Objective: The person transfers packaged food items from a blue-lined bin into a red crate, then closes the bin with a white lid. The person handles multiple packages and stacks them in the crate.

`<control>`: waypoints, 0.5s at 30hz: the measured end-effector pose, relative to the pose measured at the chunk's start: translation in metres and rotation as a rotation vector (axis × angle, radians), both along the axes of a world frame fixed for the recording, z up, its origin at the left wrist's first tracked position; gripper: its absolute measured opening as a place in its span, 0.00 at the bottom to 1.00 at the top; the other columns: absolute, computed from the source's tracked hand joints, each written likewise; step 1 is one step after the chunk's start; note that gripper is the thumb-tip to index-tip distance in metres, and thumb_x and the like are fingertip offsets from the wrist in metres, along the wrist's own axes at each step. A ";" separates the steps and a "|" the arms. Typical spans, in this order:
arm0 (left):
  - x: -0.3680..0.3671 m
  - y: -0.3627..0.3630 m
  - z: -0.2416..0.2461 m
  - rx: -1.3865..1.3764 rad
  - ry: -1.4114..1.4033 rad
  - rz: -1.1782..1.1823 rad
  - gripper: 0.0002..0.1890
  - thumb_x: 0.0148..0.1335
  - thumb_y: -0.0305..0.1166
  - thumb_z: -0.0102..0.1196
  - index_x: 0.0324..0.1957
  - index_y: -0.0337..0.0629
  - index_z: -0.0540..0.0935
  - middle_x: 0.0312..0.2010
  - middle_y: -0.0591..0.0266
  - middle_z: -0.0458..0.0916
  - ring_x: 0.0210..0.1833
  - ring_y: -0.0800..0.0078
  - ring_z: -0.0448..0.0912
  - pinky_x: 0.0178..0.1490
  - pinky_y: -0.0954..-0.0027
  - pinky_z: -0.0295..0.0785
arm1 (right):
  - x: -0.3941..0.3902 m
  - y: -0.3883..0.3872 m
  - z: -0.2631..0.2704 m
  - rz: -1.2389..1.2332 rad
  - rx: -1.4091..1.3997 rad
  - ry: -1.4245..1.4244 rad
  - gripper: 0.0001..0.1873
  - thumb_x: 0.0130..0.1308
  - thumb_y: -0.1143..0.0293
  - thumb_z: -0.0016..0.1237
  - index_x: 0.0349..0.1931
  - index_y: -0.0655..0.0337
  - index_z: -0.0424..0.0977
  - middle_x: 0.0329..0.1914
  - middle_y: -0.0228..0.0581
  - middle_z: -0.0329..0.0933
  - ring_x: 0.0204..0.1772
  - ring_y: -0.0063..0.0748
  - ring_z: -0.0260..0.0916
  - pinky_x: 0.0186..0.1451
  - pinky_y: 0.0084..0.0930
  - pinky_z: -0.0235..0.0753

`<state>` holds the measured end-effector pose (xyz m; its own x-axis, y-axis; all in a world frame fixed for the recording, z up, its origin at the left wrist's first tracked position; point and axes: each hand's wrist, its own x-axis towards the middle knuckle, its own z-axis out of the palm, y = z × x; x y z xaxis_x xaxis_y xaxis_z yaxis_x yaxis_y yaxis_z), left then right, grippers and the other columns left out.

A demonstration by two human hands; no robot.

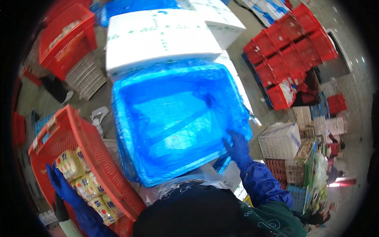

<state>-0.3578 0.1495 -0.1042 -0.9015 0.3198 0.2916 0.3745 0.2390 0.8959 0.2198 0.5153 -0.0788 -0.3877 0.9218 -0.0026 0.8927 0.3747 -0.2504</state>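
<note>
A foam box lined with blue plastic film (177,118) lies in front of me, its inside showing only the film. My right hand (238,148), in a blue glove, rests at the box's near right corner with its fingers apart. Over the red plastic crate (109,166) at the left is my left hand (56,177), also blue-gloved, fingers extended, beside yellow-and-white printed packs (87,186) lying in that crate. Whether it touches a pack is unclear. Another person's dark-gloved hand (60,207) is at the crate's left side, close to my left forearm.
White foam boxes (162,35) stand just beyond the lined box. A red crate (68,44) sits on stacked crates at upper left. Stacked red crates (290,44) stand at upper right, with a white basket (279,140) lower down. Other people are around.
</note>
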 end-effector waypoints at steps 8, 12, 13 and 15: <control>0.319 0.211 0.033 -0.445 0.126 -1.383 0.49 0.50 0.41 0.70 0.70 0.36 0.56 0.59 0.42 0.70 0.60 0.49 0.71 0.59 0.55 0.70 | 0.104 0.149 -0.004 -0.366 -0.322 0.135 0.32 0.65 0.43 0.39 0.46 0.67 0.77 0.43 0.57 0.80 0.47 0.56 0.77 0.53 0.42 0.74; 0.422 0.256 -0.037 -1.049 0.177 -1.355 0.57 0.45 0.47 0.72 0.71 0.36 0.51 0.53 0.35 0.73 0.56 0.41 0.73 0.54 0.53 0.71 | 0.112 0.159 -0.031 -0.330 -0.336 0.198 0.26 0.62 0.48 0.43 0.39 0.65 0.80 0.39 0.58 0.80 0.42 0.54 0.79 0.46 0.43 0.77; 0.435 0.268 -0.057 -1.086 0.148 -1.275 0.57 0.45 0.47 0.72 0.70 0.34 0.52 0.52 0.36 0.75 0.53 0.42 0.75 0.52 0.54 0.72 | 0.114 0.151 -0.029 -0.266 -0.324 0.312 0.23 0.63 0.52 0.43 0.38 0.64 0.80 0.38 0.58 0.80 0.42 0.54 0.79 0.46 0.44 0.77; 0.440 0.270 -0.083 -1.047 0.224 -1.188 0.44 0.46 0.49 0.70 0.60 0.30 0.69 0.42 0.38 0.81 0.44 0.43 0.80 0.45 0.51 0.74 | 0.112 0.131 -0.016 -0.242 -0.182 0.226 0.21 0.70 0.53 0.38 0.38 0.61 0.77 0.35 0.55 0.80 0.40 0.54 0.79 0.42 0.46 0.76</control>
